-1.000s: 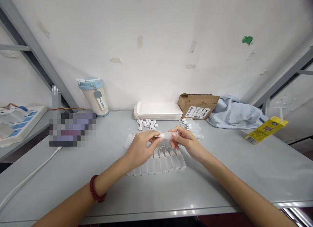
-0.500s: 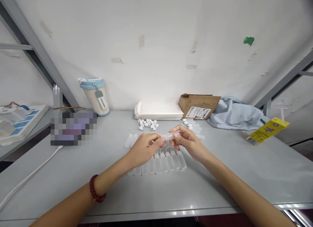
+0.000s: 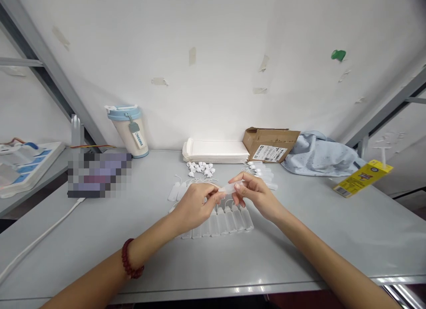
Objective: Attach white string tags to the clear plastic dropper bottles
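Note:
Both my hands meet over the middle of the grey table point(image 3: 299, 247). My right hand point(image 3: 256, 194) pinches a small translucent plastic bottle point(image 3: 230, 188) held sideways. My left hand point(image 3: 196, 205), with a red bead bracelet on its wrist, is closed on the bottle's left end, fingers pinched at its tip. Under the hands lies a row of several similar small bottles point(image 3: 229, 219) side by side. A heap of small white caps point(image 3: 200, 169) lies further back, and more loose bottles point(image 3: 262, 170) lie behind my right hand.
At the back stand a blue-lidded cup point(image 3: 128, 131), a stack of white trays point(image 3: 215, 151), a cardboard box point(image 3: 271, 143) and a pale blue cloth point(image 3: 319, 154). A yellow packet point(image 3: 362, 177) lies right. A white cable point(image 3: 40, 240) and a blurred patch lie left.
Both hands with the bottle have sunk slightly toward the row of bottles, and my left fingers have curled tighter round the bottle's tip.

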The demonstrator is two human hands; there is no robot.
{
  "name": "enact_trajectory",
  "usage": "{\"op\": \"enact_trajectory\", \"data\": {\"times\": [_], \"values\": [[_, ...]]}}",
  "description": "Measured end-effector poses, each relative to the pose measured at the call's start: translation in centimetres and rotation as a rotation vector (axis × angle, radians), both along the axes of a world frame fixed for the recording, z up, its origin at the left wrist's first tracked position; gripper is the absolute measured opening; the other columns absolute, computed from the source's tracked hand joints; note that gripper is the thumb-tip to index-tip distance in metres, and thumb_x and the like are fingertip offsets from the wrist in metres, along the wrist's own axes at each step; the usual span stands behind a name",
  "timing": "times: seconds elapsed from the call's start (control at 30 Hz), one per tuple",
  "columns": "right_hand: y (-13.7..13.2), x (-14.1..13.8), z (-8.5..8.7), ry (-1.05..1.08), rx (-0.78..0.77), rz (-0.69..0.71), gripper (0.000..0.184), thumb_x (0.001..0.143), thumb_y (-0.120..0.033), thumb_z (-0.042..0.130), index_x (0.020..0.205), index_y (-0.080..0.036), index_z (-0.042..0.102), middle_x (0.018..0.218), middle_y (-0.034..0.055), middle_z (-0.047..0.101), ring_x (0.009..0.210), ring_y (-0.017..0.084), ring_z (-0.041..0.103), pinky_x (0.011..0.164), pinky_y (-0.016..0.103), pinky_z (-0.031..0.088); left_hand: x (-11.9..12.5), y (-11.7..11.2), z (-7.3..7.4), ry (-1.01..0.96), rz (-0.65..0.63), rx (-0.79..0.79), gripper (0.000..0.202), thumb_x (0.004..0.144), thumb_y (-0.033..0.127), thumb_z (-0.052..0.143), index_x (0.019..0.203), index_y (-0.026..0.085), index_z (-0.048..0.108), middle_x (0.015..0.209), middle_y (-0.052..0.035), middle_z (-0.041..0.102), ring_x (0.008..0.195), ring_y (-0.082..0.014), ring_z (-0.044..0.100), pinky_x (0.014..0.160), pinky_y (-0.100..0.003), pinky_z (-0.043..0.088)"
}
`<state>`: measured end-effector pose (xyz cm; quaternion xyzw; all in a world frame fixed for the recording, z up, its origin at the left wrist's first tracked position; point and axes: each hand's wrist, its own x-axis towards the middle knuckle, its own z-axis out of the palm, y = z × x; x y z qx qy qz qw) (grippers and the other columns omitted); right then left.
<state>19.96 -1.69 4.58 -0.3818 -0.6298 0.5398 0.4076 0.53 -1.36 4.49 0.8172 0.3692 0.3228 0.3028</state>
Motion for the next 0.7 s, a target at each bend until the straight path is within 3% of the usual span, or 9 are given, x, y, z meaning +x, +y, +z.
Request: {"op": "enact_trajectory", "data": {"times": [0.1, 0.23, 0.37, 0.5, 0.6, 0.7], "values": [[0.0, -0.1, 0.1, 0.0, -0.033, -0.015, 0.028, 0.081, -0.045, 0.058, 0.086, -0.017, 0.054, 0.053, -0.0007, 0.061, 0.044, 0.01, 0.047, 0.05, 0.026, 0.038, 0.1, 0.0, -0.4, 0.063, -0.002, 0.269, 0.032, 0.091, 0.027, 0.042, 0.063, 0.016, 0.054, 0.06, -0.0013, 0.054, 0.057, -0.013, 0.047, 0.057, -0.026, 0.036], [-0.2, -0.4, 0.1, 0.004, -0.056, -0.062, 0.029, 0.08, -0.046, 0.059, 0.082, -0.018, 0.054, 0.051, -0.0009, 0.061, 0.043, 0.01, 0.047, 0.049, 0.026, 0.038, 0.0, 0.2, -1.1, 0.071, -0.022, 0.512, 0.022, 0.091, 0.018, 0.041, 0.074, 0.016, 0.054, 0.066, -0.0036, 0.057, 0.063, -0.0154, 0.051, 0.06, -0.028, 0.04], [-0.3, -0.7, 0.1, 0.006, -0.073, -0.083, 0.029, 0.079, -0.046, 0.059, 0.078, -0.018, 0.054, 0.047, -0.0012, 0.06, 0.04, 0.01, 0.046, 0.046, 0.025, 0.037, -0.2, 0.3, -1.5, 0.155, 0.013, 0.699, 0.016, 0.091, 0.016, 0.04, 0.085, 0.015, 0.055, 0.07, -0.0056, 0.059, 0.067, -0.0178, 0.052, 0.059, -0.029, 0.041], [-0.3, -0.9, 0.0, 0.01, -0.125, -0.095, 0.031, 0.078, -0.047, 0.059, 0.07, -0.018, 0.051, 0.045, 0.0002, 0.061, 0.037, 0.01, 0.045, 0.043, 0.024, 0.036, -0.2, 0.2, -1.7, 0.28, 0.042, 0.824, 0.021, 0.091, 0.015, 0.037, 0.08, 0.014, 0.056, 0.065, -0.005, 0.055, 0.062, -0.017, 0.05, 0.053, -0.028, 0.038], [-0.3, -1.0, 0.0, 0.015, -0.159, -0.114, 0.034, 0.078, -0.048, 0.059, 0.067, -0.018, 0.049, 0.045, 0.0014, 0.062, 0.035, 0.01, 0.045, 0.041, 0.024, 0.035, -0.1, 0.0, -1.6, 0.262, 0.046, 0.764, 0.023, 0.091, 0.017, 0.039, 0.076, 0.014, 0.056, 0.065, -0.0053, 0.056, 0.062, -0.0169, 0.05, 0.054, -0.028, 0.038], [-0.3, -0.9, 0.0, 0.036, -0.159, -0.112, 0.035, 0.079, -0.049, 0.058, 0.066, -0.018, 0.049, 0.047, 0.0026, 0.063, 0.037, 0.01, 0.046, 0.043, 0.024, 0.036, 0.2, -0.2, -0.9, 0.139, 0.044, 0.44, 0.021, 0.09, 0.026, 0.045, 0.078, 0.015, 0.058, 0.07, -0.0045, 0.06, 0.066, -0.016, 0.053, 0.06, -0.028, 0.041]]}}
